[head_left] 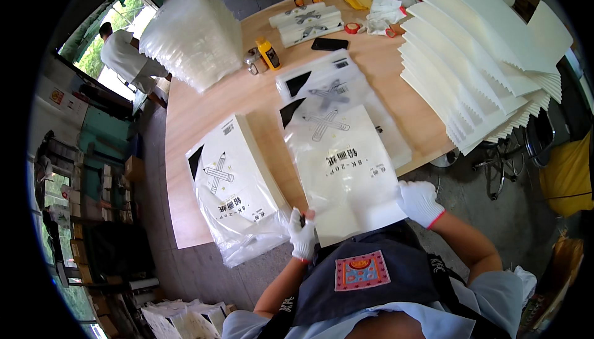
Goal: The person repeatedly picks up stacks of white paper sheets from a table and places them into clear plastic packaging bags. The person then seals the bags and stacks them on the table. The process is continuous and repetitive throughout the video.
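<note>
Nearest the camera is an apron (365,277), dark with a bright square patch, and just beyond it two white-gloved hands meet the near end of a paper pack (343,172).

That pack is a flat white sheaf inside a clear printed bag, lying lengthwise on the wooden table (247,101), with its near end overhanging the table edge toward the apron. The left hand (302,235) grips the near left corner, fingers curled shut on the edge with the thumb on top. The right hand (421,201) sits at the near right corner, fingers bent over the edge; it seems to pinch the pack, though how tightly cannot be told.

I judge the pack light to moderate in weight and fairly stiff as a stack, but the glossy film looks slippery and the sheets could slide inside it. Corners would crease easily. The best hold is probably where the hands are now, at both near corners, or along the long sides with support underneath.

Left of it lies a pile of bagged packs (238,184), with loose film hanging off the near edge. Beyond are more bags (328,85), a phone (329,44), and yellow bottles (268,53). Fanned white sheets (476,67) fill the far right, and stacked clear bags (195,33) the far left. A person (127,57) stands by a doorway, far left.
</note>
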### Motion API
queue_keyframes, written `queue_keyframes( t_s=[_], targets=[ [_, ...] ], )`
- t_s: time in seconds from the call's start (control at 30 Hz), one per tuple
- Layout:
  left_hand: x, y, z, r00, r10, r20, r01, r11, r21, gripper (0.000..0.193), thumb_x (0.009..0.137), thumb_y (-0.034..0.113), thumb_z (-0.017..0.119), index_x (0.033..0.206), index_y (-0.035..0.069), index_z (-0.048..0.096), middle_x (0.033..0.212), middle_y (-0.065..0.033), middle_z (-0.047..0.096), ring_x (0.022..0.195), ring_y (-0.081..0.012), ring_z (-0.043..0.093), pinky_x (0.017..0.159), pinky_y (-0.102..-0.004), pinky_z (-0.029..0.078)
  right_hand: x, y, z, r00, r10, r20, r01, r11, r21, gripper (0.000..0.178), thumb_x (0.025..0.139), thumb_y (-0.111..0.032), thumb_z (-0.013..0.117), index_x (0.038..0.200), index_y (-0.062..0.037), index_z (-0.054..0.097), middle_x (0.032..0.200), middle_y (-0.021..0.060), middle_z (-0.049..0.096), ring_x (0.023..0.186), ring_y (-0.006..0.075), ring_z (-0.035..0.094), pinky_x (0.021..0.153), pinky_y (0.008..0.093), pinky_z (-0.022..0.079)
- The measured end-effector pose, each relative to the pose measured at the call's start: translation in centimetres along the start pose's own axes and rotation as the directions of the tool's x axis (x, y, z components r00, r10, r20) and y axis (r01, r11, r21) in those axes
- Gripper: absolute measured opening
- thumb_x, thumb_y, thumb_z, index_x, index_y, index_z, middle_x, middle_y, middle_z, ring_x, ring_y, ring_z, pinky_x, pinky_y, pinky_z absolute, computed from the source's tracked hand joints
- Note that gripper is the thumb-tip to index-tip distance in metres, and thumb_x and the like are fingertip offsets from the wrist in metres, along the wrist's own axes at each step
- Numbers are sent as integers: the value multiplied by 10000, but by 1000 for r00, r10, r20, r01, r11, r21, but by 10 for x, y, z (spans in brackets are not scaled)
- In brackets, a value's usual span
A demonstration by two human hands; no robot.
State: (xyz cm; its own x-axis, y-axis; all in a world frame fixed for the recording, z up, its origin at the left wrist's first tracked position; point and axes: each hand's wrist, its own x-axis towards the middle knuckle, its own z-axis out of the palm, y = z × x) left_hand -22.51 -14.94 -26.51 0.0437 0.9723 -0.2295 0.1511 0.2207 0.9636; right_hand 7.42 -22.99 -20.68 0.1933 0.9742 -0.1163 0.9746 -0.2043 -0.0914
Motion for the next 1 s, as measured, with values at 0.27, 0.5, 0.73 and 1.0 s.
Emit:
queue_keyframes(
  t_s=[0.27,0.5,0.73,1.0],
  targets=[
    [-57,10,-43,884,108,455,-277,905,323,107,760,21,599,785,56,501,705,12,466,654,-93,430,600,-256,389,-77,-8,-22,934,-294,204,274,954,123,160,734,-229,593,697,-77,628,609,108,619,541,234,641,414,428,464],
    [-16,-5,-28,910,116,399,-312,825,471,104,780,22,583,805,51,486,686,-27,508,649,-109,489,608,-285,442,-38,28,-9,988,-154,20,151,981,119,298,776,-296,485,596,-102,622,541,133,593,460,312,593,449,473,456],
    [-10,-40,-20,783,-540,310,622,704,-343,286,931,296,557,1069,46,574,961,-69,618,863,-145,556,771,-281,466,-32,80,70,896,109,430,-440,83,894,220,922,-247,526,952,-60,640,831,39,664,721,189,638,697,321,512],
    [-4,62,-2,932,288,218,-330,924,191,194,952,195,519,910,17,583,743,34,510,686,-61,450,607,-223,381,11,-19,122,847,-403,345,-517,-481,708,381,949,-130,481,1306,6,480,1229,95,576,1094,166,551,941,309,445]
  ],
)
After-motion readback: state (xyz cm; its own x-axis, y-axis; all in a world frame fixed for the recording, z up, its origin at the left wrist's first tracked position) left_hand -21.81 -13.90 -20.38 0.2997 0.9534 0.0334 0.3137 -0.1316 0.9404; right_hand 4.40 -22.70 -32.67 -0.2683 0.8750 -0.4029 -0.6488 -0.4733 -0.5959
